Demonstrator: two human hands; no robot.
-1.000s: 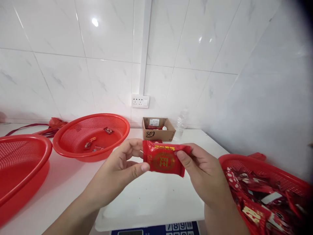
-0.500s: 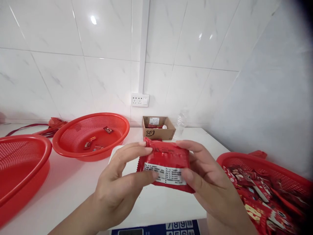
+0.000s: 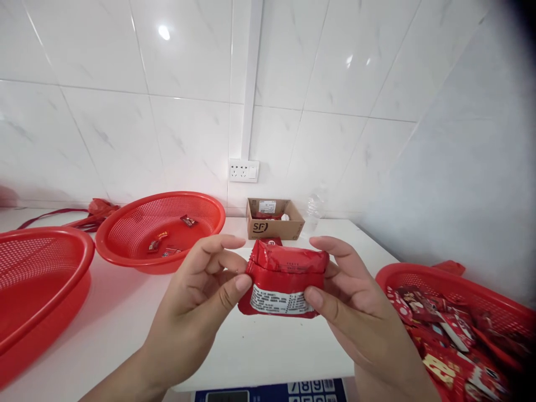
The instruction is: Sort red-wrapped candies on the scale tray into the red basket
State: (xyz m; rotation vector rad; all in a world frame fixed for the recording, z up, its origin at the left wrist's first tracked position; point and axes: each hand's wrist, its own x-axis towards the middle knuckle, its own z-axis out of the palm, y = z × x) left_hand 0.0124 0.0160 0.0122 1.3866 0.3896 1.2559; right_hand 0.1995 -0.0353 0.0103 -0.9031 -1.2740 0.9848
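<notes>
I hold a red snack packet [image 3: 285,278] up in front of me with both hands, its back side with a white printed label facing me. My left hand [image 3: 201,290] pinches its left edge between thumb and fingers. My right hand [image 3: 352,307] grips its right edge, thumb on the label. Below the packet lies the white platform of a scale [image 3: 268,352] with a blue keypad [image 3: 310,389].
A red basket [image 3: 452,285] at the right holds several red packets. A second red basket [image 3: 125,245] behind the left hand holds three small packets, and another red basket [image 3: 42,273] sits at far left. A small cardboard box [image 3: 274,228] and a clear bottle [image 3: 313,209] stand by the tiled wall.
The packet has been turned over from its gold-printed front to its labelled back, and both hands have shifted their grip along its edges.
</notes>
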